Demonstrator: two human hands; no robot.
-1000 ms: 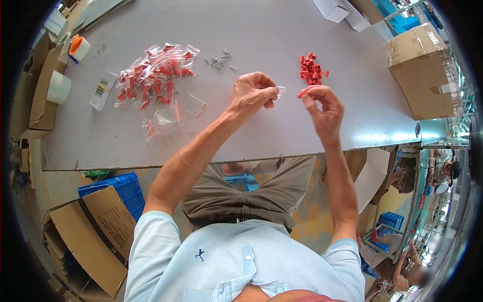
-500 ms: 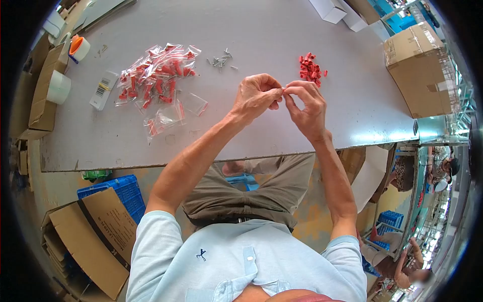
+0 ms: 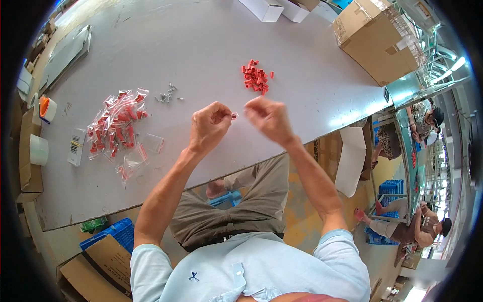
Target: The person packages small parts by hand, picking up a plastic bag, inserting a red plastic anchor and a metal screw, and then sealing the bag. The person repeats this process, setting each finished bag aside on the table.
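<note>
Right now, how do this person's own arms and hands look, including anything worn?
The sleeves are short and pale blue, leaving the forearms bare; no watch or bracelet shows. The left hand and right hand wear no gloves; motion blur hides the right one's finer detail.

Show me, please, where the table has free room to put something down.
The widest bare patch of the table lies beyond the metal pieces and loose red pieces, toward the white boxes. Another lies between those red pieces and the large cardboard box. Crowded: the left side, with bagged red pieces, flat bags and a barcode card.
</note>
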